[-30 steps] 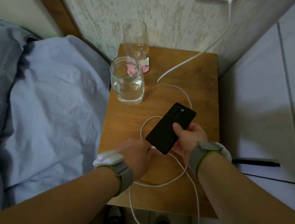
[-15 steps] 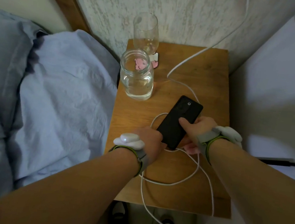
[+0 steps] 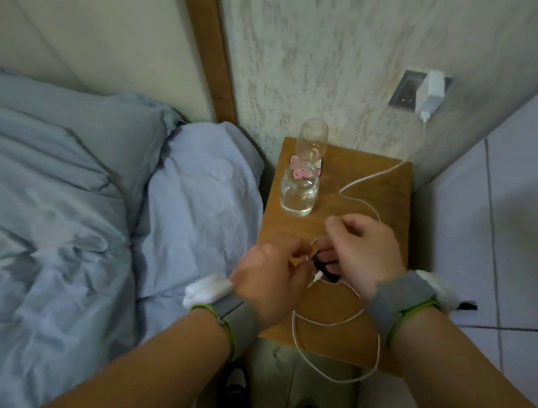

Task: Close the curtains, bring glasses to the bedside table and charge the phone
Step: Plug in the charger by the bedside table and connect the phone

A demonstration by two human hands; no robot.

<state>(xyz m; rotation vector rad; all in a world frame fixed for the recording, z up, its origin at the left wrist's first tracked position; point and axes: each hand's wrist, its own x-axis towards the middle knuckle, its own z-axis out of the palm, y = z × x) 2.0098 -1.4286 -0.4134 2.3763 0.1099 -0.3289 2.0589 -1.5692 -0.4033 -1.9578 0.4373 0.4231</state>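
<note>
Blue-grey bedding [image 3: 86,212] filled the left, just beside the wooden surface [image 3: 393,197]. Over that surface's near half the left hand [image 3: 272,270] had its fingers curled, seemingly pinching the white cable [image 3: 378,352] just behind its plug [image 3: 317,276], though blur hid the exact grip. Beyond it stood a jar of water [image 3: 298,192] and, nearer the wall, a stemmed glass [image 3: 312,139], so the glasses step looked done. Right of the plug a sliver of the black phone [image 3: 329,271] showed, with the right hand [image 3: 361,251] curled round it and covering most of it. Farther right the charger [image 3: 429,95] sat in the wall socket. Plug and port seemed close but not yet joined. With the port hidden under fingers, the plug could go in skewed or miss. The slack cable, looped over the near edge, could catch a wrist and drag the phone, and the jar stood near enough for a knuckle to tip it
</note>
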